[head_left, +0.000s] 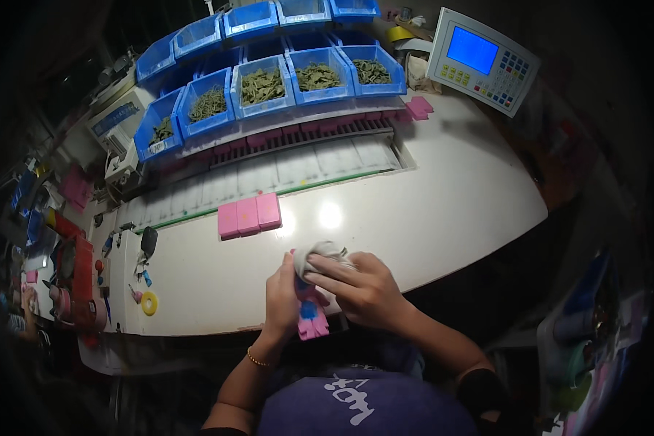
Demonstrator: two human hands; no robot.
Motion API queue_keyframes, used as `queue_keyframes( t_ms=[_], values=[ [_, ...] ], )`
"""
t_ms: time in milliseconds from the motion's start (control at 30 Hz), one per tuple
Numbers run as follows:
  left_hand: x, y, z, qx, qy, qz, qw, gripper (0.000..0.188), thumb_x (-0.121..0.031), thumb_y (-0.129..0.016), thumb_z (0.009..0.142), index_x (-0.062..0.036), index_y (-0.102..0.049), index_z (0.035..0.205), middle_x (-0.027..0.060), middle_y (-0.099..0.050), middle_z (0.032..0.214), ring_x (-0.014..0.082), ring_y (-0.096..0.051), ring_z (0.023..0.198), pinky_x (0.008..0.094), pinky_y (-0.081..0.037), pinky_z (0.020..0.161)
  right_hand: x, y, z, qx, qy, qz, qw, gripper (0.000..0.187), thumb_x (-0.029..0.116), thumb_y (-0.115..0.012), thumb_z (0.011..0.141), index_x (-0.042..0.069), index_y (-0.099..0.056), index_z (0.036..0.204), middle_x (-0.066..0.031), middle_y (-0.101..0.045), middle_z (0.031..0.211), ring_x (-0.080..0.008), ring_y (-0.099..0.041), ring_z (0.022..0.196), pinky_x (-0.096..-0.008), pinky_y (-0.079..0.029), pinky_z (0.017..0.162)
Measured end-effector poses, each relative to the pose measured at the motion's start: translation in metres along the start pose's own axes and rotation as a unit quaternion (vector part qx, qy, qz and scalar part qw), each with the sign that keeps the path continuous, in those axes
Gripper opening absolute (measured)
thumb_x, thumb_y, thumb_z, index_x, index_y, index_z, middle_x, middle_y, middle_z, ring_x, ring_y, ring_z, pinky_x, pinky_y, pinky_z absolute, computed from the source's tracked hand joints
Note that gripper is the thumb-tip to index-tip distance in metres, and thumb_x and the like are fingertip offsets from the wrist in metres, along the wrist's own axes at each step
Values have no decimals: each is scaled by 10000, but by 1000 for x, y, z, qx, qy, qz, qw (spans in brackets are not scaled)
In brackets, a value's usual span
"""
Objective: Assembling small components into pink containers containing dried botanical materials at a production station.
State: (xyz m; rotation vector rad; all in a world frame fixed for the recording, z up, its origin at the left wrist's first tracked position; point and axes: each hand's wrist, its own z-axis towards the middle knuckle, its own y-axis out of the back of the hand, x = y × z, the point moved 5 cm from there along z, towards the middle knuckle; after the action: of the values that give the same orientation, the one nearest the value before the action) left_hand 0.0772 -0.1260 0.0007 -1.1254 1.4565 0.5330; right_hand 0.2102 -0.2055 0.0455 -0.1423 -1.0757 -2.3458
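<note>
At the table's front edge my left hand (282,298) is closed around a pink piece with a blue patch (312,314), which has leg-like ends pointing toward me. A crumpled whitish cloth (320,256) lies over the upper end of that piece. My right hand (367,291) grips the cloth and presses it there, its fingers stretched across it. Cloth and fingers hide the top of the pink piece. Just beyond my hands, three pink blocks (248,216) sit side by side on the white table (385,218).
Blue bins (208,109) with green leaf-like pieces stand in rows at the back, above a long slatted recess (269,174). A keypad panel with a blue screen (485,62) is at the back right. Yellow tape (149,304) and a red rack (82,276) are on the left.
</note>
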Motion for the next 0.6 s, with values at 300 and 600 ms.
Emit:
queue_keyframes(
  t_ms=[300, 600],
  values=[
    [-8, 7, 8, -47, -110, 38, 992, 527, -388, -301, 1073, 55, -587, 1075, 150, -668, 852, 169, -638, 586, 288, -531, 509, 22, -13, -36, 151, -65, 242, 956, 689, -26, -625, 631, 188, -633, 1286, -82, -579, 1377, -283, -563, 835, -344, -504, 804],
    [7, 29, 21, -27, -29, -50, 998, 576, -456, -268, 1066, 58, -515, 1150, 194, -661, 934, 202, -655, 583, 279, -538, 492, -27, 32, -27, 102, -125, -134, 978, 566, 47, -669, 741, 118, -622, 1300, -98, -537, 1413, -291, -503, 1066, -384, -408, 958]
  ],
)
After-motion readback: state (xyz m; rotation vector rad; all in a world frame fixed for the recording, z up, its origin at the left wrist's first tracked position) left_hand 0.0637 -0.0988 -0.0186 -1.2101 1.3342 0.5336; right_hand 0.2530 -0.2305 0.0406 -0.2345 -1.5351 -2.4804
